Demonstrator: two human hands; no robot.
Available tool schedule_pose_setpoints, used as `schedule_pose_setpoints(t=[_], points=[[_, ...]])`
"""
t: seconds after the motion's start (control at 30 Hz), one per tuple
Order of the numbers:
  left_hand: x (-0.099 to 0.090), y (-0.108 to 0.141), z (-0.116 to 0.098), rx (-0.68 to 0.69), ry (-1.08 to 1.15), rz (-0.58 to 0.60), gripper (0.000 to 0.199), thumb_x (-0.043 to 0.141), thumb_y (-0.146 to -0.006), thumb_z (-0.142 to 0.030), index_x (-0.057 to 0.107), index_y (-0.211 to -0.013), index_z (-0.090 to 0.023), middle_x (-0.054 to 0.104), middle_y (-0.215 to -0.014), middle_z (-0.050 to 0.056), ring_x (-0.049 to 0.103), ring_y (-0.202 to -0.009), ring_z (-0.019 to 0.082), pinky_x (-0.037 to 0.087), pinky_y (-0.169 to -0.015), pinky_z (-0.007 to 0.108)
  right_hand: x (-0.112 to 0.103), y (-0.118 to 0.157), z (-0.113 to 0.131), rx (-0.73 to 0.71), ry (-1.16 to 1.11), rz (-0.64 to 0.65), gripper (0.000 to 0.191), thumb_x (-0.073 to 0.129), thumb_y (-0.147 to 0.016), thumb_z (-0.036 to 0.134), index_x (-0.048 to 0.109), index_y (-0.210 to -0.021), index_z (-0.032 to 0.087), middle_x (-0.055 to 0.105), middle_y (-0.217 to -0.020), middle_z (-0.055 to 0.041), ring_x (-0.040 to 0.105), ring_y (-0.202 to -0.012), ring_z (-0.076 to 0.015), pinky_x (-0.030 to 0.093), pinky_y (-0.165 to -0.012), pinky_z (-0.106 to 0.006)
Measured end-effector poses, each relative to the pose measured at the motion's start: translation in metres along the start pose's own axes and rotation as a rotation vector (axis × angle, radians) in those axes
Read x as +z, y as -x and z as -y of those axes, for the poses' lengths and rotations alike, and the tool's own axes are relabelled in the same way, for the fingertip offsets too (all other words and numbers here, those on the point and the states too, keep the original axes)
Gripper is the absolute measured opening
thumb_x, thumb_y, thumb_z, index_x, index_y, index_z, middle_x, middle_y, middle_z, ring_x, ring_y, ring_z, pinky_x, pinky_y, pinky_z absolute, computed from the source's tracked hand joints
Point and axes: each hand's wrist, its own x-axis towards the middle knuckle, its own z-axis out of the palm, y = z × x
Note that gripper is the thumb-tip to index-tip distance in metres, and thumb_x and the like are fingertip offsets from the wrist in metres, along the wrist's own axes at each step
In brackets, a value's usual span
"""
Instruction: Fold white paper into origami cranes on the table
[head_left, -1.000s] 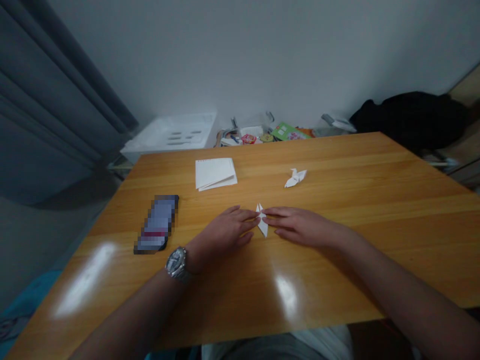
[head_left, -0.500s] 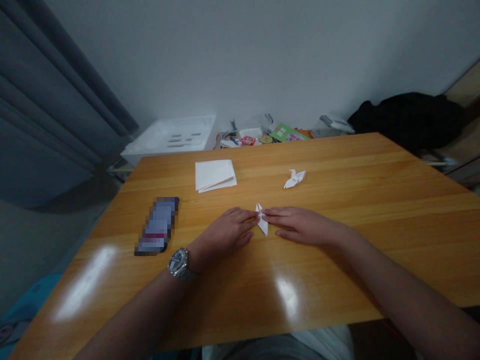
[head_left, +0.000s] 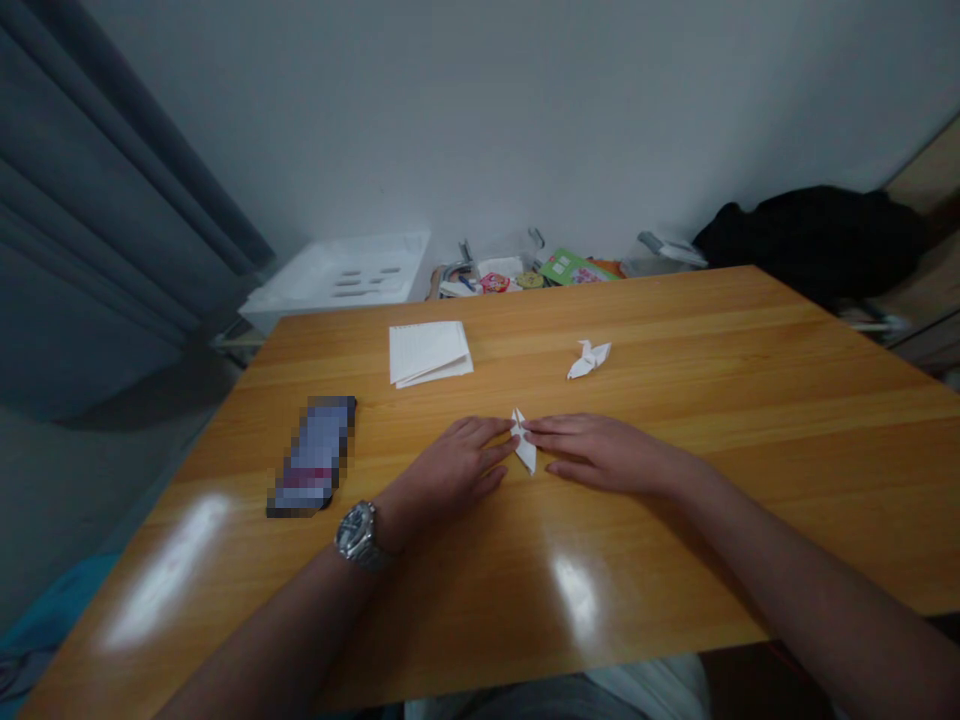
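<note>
A small folded white paper [head_left: 526,452] lies flat on the wooden table [head_left: 675,560], its narrow tips pointing away from me and toward me. From the left, my left hand [head_left: 469,460] rests its fingertips on the paper's edge, fingers stretched and slightly apart. My right hand [head_left: 592,450] touches the opposite edge with extended fingers, its thumb set apart below. Neither hand is closed around the paper. Beyond my right hand sits a folded white paper bird [head_left: 589,359]. Folded lined sheets [head_left: 430,352] lie farther back on the left.
A phone [head_left: 313,455] with a blurred screen lies left of my left hand. Behind the table's far edge are a white tray [head_left: 337,275], a green booklet [head_left: 574,268] and small items. Black cloth [head_left: 817,240] is heaped at the back right.
Both hands keep nearly the same place on the folded paper. The whole view has shifted very slightly.
</note>
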Motion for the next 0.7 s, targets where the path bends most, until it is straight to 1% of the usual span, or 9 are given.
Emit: schedule_pose_setpoints(t=[0.13, 0.33, 0.5, 0.7], points=[[0.004, 0.001, 0.002, -0.017, -0.019, -0.01, 0.04, 0.051, -0.099, -0.027, 0.057, -0.136, -0.016, 0.052, -0.143, 0.017, 0.052, -0.129, 0.03, 0.045, -0.109, 0.049, 0.0, -0.002, 0.002, 0.021, 0.014, -0.021, 0.043, 0.045, -0.103, 0.032, 0.055, -0.144, 0.023, 0.053, -0.149, -0.0081, 0.052, -0.135, -0.0224, 0.04, -0.115, -0.041], [0.005, 0.002, 0.001, -0.013, 0.009, -0.056, 0.039, 0.053, -0.097, -0.026, 0.058, -0.135, -0.018, 0.053, -0.141, 0.018, 0.054, -0.128, 0.03, 0.047, -0.106, 0.05, 0.004, -0.004, 0.004, 0.024, 0.012, -0.077, 0.039, 0.047, -0.102, 0.029, 0.061, -0.137, 0.022, 0.057, -0.145, -0.01, 0.056, -0.131, -0.0257, 0.044, -0.112, -0.045], [0.003, 0.001, -0.002, -0.028, -0.015, -0.032, 0.038, 0.052, -0.097, -0.023, 0.058, -0.134, -0.017, 0.054, -0.14, 0.018, 0.055, -0.127, 0.03, 0.047, -0.106, 0.05, 0.006, -0.006, 0.01, 0.039, -0.009, -0.134, 0.037, 0.049, -0.1, 0.028, 0.064, -0.134, 0.026, 0.059, -0.142, -0.0095, 0.058, -0.129, -0.0264, 0.046, -0.109, -0.048], [0.003, -0.001, -0.002, -0.039, -0.04, -0.011, 0.039, 0.051, -0.097, -0.022, 0.056, -0.136, -0.019, 0.056, -0.138, 0.015, 0.057, -0.123, 0.028, 0.048, -0.105, 0.048, 0.008, -0.009, 0.013, 0.068, 0.051, -0.124, 0.034, 0.044, -0.102, 0.029, 0.07, -0.124, 0.021, 0.062, -0.138, -0.0107, 0.06, -0.125, -0.0261, 0.048, -0.105, -0.045]])
